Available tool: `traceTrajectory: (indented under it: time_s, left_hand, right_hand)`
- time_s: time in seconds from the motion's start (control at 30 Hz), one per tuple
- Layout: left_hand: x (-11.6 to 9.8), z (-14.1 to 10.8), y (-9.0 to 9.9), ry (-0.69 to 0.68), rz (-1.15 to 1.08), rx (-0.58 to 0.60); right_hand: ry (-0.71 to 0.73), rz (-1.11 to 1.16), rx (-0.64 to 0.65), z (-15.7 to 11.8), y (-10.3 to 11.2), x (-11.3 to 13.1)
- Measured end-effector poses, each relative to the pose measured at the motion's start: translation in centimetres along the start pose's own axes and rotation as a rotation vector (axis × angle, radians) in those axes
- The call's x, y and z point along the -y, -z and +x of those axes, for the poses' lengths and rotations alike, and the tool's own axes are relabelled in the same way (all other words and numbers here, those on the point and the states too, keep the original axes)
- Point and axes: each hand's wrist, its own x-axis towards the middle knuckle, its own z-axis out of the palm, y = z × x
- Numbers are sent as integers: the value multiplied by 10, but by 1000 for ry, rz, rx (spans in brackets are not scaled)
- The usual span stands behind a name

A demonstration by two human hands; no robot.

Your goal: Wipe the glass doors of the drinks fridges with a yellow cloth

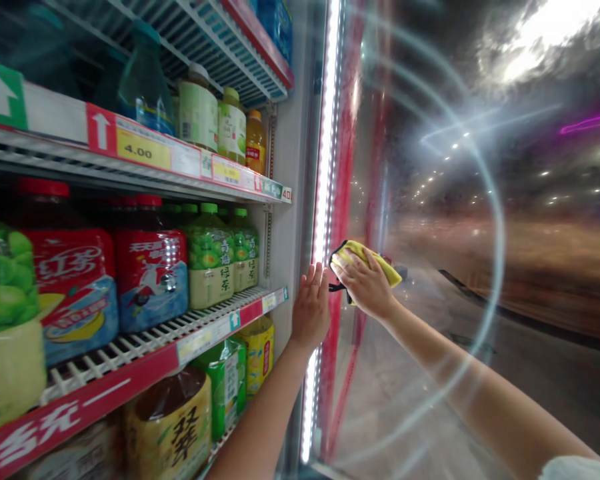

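Note:
My right hand (367, 283) presses a yellow cloth (389, 272) with a dark edge against the clear door pane (420, 373), fingers over the cloth. A dark strap hangs below it. Beside it, my left hand (311, 313) rests with fingers stretched upward at the cooler's side frame, touching or very close to the bright light strip (326, 167). Nothing shows in the left hand, though its palm is hidden. Between the strip and the pane runs a red door edge (344, 180).
Wire shelves on the left hold red-capped bottles (153, 267), green tea bottles (210, 257) and drink cartons (225, 380). Price labels (143, 148) line the shelf edges. Curved light reflections (497, 227) cross the pane; a blurred hall with ceiling lights shows through it.

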Motion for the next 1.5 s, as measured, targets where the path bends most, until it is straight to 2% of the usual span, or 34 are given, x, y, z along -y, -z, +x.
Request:
traceTrajectory:
  time_s: [0.07,0.1,0.17,0.27,0.4,0.5,0.57,0.63,0.77,0.83,0.9,0.97,1.03,1.13,1.23,1.3,1.4,1.5]
  left_hand:
    - [-3,3,0,-2,-10,9]
    - [-3,4,0,-2,-18,15]
    - [-1,3,-1,0,-34,25]
    - [1,5,-4,19,-38,20]
    - [-4,14,-11,60,-34,-8]
    - [-8,16,-15,46,-46,3]
    - [-9,13,-16,39,-58,8]
    - [-8,12,-17,44,-69,7]
    - [-5,20,-16,65,-64,-21]
    - [-6,26,-16,76,-56,-38]
    - [-8,31,-17,83,-54,-44]
    - [-10,32,-18,74,-57,-37]
    - [-12,30,-19,53,-54,-28]
    - [-17,29,-23,28,-47,-22]
    - [-29,33,-29,42,-62,-44]
    - [-40,38,-33,47,-93,-67]
    - [-55,43,-38,18,-132,-74]
    - [-59,45,-39,-2,-134,-72]
  right_hand:
    - [-68,-41,-48,-4,2,3]
    - [-58,-44,-56,-7,1,7]
    - [24,-13,-39,-9,-6,13]
    - [108,44,18,4,-14,12]
    - [-19,-17,-9,17,-3,0]
    - [-124,-81,-50,-3,9,2]
    - [-91,-77,-46,-18,8,7]
    - [-6,-46,-18,-23,2,11]
    - [70,2,26,12,-9,1]
    - [30,-3,14,31,-5,-6]
    - [-60,-26,-28,35,2,-10]
    - [-160,-58,-80,22,11,-6]
    - [-195,-86,-111,0,16,1]
    - [-75,-104,-85,-24,20,7]
    - [-24,-114,-58,-34,31,-7]
    - [-117,-127,-71,-42,45,-24]
    - [-342,-159,-130,-62,64,-43]
    - [-485,-192,-200,-72,66,-40]
